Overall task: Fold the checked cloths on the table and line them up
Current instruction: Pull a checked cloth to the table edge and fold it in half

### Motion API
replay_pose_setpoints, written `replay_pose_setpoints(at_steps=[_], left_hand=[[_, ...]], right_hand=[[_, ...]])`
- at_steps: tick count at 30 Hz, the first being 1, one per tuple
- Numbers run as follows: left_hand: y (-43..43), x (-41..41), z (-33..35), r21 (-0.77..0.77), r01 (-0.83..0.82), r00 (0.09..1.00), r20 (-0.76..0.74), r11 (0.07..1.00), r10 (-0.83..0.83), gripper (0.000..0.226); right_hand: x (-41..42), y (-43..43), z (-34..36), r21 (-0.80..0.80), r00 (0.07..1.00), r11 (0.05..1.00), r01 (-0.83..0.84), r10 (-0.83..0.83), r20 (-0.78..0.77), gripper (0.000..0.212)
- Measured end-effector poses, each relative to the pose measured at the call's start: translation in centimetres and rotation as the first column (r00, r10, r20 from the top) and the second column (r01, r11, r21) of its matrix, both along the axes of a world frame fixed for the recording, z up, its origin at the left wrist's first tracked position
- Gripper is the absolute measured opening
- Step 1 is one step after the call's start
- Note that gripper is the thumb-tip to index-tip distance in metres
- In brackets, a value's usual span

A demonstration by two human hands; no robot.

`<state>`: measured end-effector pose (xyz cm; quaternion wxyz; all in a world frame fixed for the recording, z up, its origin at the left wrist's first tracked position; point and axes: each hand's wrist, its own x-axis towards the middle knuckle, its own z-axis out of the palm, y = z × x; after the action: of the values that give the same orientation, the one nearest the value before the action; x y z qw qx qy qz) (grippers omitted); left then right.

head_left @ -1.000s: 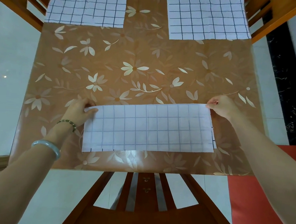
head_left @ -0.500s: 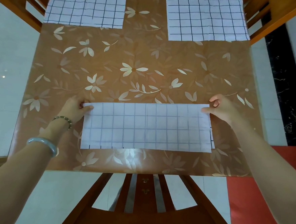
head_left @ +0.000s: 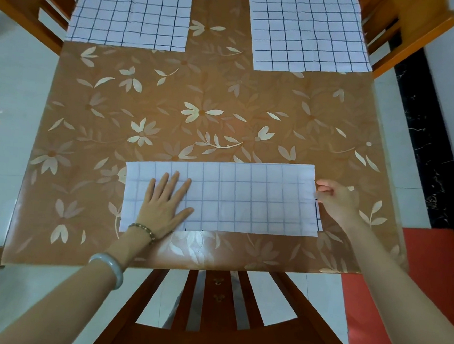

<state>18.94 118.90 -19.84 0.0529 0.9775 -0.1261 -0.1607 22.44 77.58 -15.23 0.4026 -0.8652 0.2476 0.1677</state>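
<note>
A white checked cloth point(head_left: 251, 197), folded in half into a long strip, lies flat near the table's front edge. My left hand point(head_left: 164, 203) presses flat on its left part with straight, spread fingers. My right hand point(head_left: 335, 197) pinches the cloth's right edge with curled fingers. Two more checked cloths lie unfolded at the far end: one at the far left point(head_left: 132, 12), one at the far right point(head_left: 308, 29).
The table point(head_left: 225, 104) carries a brown cover with a pale flower pattern. Wooden chairs stand at the near edge point(head_left: 210, 318) and at both far corners. A red mat point(head_left: 428, 280) lies on the floor at the right.
My left hand let go of the cloth's far left corner and now lies flat on the cloth. My right hand slid from the far right corner down the right edge.
</note>
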Motion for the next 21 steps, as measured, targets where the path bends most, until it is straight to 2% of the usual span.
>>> replay_pose_setpoints(at_steps=[6,8,11,14,17,21], left_hand=[[-1.4,-0.4,-0.4,0.027,-0.073,0.997,0.020,0.997,0.072,0.076],[-1.5,-0.3,-0.1,0.020,-0.074,0.997,0.036,0.997,0.073,0.077],[-2.7,1.2,0.7,-0.032,-0.042,0.993,0.107,0.999,0.045,0.073],[-5.2,3.1,1.0,-0.101,0.025,0.986,0.164,0.995,-0.008,0.060],[-7.2,3.7,0.2,-0.109,0.057,0.991,0.129,0.992,-0.043,0.060],[-7.4,3.2,-1.3,-0.055,-0.032,0.993,0.111,0.998,0.038,0.059]], right_hand=[[-0.2,1.0,1.0,-0.012,1.000,1.000,-0.009,0.009,-0.016,0.034],[-0.2,1.5,1.4,-0.114,0.999,0.993,-0.027,0.030,0.026,0.034],[0.2,5.3,1.8,-0.420,0.937,0.902,-0.104,0.230,0.262,0.036],[0.3,12.8,0.2,-0.418,0.786,0.846,-0.331,0.492,0.374,0.053],[-0.5,19.2,-2.2,-0.438,0.665,0.699,-0.566,0.701,0.258,0.057],[0.2,20.4,-4.5,-0.526,0.640,0.582,-0.620,0.763,0.090,0.056]])
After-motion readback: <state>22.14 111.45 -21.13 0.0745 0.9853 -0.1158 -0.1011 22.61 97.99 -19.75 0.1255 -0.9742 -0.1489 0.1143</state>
